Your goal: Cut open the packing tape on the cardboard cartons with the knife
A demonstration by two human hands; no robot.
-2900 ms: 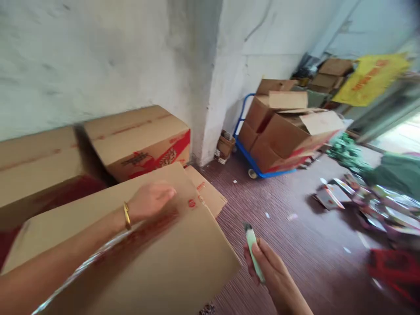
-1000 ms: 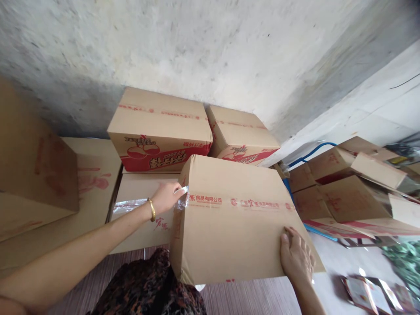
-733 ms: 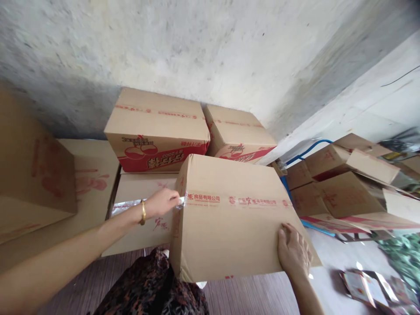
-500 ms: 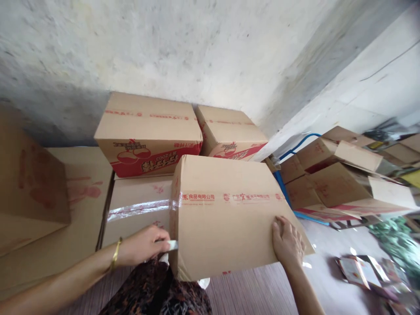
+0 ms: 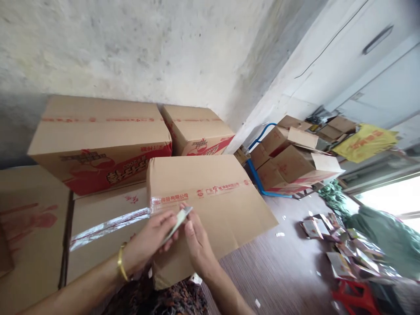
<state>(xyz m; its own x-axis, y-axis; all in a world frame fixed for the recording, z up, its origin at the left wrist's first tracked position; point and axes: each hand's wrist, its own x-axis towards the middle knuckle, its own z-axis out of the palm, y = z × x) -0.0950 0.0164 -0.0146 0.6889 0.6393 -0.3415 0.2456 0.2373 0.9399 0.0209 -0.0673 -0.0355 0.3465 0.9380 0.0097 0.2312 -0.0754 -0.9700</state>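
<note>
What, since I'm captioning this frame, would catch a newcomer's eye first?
The two hands together, low in the middle: the left hand holds a pale cutter, the right hand touching it, over a taped box. More boxes stack along the wall behind. At right a blue cart carries open ones, and packets litter the floor.

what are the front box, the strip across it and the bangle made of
Box: brown cardboard, matt, creased at the edges.
Strip: likely clear plastic tape, slight sheen, red print.
Bangle: seems to be gold-toned metal, shiny.
</note>
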